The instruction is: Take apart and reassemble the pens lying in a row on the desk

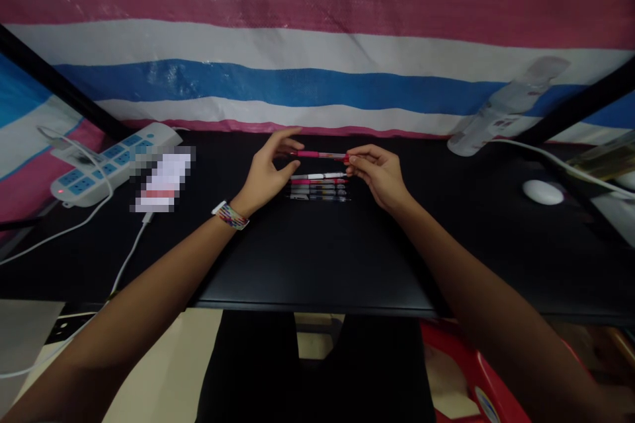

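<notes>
A pink pen (317, 154) lies crosswise in front of me, its right end pinched in my right hand (378, 174). At the pen's left end, my left hand (270, 168) has its thumb and fingers apart around the tip; whether it touches the pen is hard to make out. Just nearer to me, a white pen (325, 176) lies on the black desk (317, 251). Below it come a red pen (317, 181) and several clear pens with dark parts (317, 193), all side by side in a row.
A white power strip (116, 165) with cables stands at the left, beside a blurred-out phone (163, 180) on a charging cable. On the right are a clear bottle (496, 115) and a white mouse (543, 192). A striped sheet (317, 0) hangs behind the desk.
</notes>
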A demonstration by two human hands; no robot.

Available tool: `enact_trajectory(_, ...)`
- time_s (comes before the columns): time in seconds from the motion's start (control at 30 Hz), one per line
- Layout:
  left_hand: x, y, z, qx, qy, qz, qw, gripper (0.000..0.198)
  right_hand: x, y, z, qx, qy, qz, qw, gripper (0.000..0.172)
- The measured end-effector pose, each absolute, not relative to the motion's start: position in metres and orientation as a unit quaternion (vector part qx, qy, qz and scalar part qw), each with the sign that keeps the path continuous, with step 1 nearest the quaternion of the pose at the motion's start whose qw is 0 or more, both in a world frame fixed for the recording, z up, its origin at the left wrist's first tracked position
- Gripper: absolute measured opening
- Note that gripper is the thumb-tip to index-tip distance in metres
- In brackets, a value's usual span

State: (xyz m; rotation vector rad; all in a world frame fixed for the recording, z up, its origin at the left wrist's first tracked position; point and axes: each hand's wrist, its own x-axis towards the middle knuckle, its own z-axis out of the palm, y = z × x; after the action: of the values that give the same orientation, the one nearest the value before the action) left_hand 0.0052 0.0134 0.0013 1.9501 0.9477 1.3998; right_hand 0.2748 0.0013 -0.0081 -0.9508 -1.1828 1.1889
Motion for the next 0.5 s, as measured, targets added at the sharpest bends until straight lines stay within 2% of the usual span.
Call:
enact_trajectory(0.07,0.0057,0.0136,0.0005,0.725,0.352,0.530,0.265,0.049,0.2748,0.0014,-0.0081,-0.405,-0.504,0.501,0.575,0.022)
enact_trajectory(0.17,0.0072,0.0133,-0.0014,0.703,0.368,0.525,0.309,0.030,0.2743,0.0011,-0.0083,-0.403,-0.514,0.491,0.576,0.023)
enact_trajectory(0.27,0.0086,0.0130,-0.0020,0.698,0.371,0.518,0.327,0.022,0.2740,0.0009,-0.0090,-0.400,-0.522,0.488,0.574,0.023)
enact_trajectory(0.5,0.0077,0.0145,-0.0001,0.716,0.344,0.537,0.285,0.019,0.2743,0.0008,-0.0087,-0.404,-0.517,0.492,0.572,0.025)
